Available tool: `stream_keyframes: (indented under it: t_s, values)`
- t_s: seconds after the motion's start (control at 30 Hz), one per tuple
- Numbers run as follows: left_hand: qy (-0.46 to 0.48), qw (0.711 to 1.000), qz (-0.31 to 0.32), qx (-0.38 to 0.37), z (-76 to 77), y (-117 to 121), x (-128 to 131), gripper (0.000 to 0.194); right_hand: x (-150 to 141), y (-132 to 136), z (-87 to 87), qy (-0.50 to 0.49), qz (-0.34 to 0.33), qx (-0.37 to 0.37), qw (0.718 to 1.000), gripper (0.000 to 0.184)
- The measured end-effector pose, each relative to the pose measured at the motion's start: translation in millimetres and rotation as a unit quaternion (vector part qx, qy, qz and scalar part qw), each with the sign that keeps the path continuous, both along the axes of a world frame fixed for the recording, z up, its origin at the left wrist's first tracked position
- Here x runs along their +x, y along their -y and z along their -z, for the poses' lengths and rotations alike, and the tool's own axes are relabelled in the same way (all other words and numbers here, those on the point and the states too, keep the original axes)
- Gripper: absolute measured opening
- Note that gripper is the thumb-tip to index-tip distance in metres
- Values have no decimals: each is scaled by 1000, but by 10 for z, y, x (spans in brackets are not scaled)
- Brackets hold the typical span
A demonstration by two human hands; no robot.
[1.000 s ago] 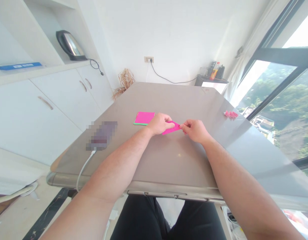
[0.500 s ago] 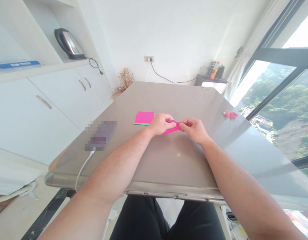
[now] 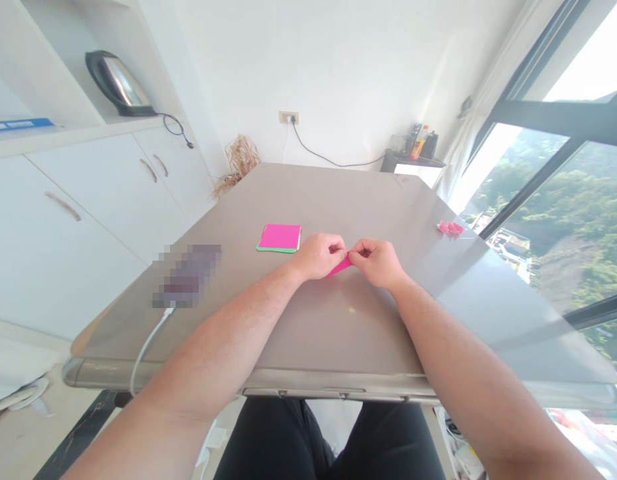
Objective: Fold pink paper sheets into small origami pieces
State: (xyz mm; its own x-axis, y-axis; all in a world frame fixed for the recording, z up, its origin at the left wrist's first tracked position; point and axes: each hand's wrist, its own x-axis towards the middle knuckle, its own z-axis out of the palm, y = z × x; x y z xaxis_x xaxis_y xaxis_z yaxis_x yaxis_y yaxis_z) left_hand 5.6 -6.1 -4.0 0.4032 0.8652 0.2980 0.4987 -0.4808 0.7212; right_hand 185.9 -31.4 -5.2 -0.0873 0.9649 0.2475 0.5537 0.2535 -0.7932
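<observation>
A bright pink piece of folded paper is pinched between both hands above the middle of the table; much of it is hidden by the fingers. My left hand is closed on its left part, thumb on top. From the right, my right hand grips the paper's other end, and the fingertips of the two hands nearly meet. Just left of my left hand lies a stack of square coloured paper, pink on top with green showing along the near edge.
Small folded pink pieces lie on the right of the table. At the left is a pixelated phone-like object with a white cable. A kettle stands on a shelf. Bottles stand beyond the far edge.
Both hands have come closer together on the pink paper, so less of it shows. The right hand has moved left. The view has turned slightly to the right.
</observation>
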Motion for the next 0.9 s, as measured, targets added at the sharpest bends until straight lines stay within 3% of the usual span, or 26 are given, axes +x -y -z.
stream_keyframes:
  t_s: [0.23,0.5,0.7,0.8,0.9]
  values:
    - [33,999,-23,-31,-22,-27,-15,14,1,0,-66,-54,15,-46,997,15]
    - [42,997,-57,-40,-51,-61,-72,17,94,-85,18,-103,8,-61,993,20]
    - [42,993,14,-107,-44,-52,-70,15,105,-111,50,-169,38,-43,984,23]
    - [85,988,7,-130,-28,-54,-53,13,81,-87,24,-227,21,-33,973,27]
    - [181,970,-30,-163,-25,-73,-40,13,61,-68,9,-263,-37,-51,963,32]
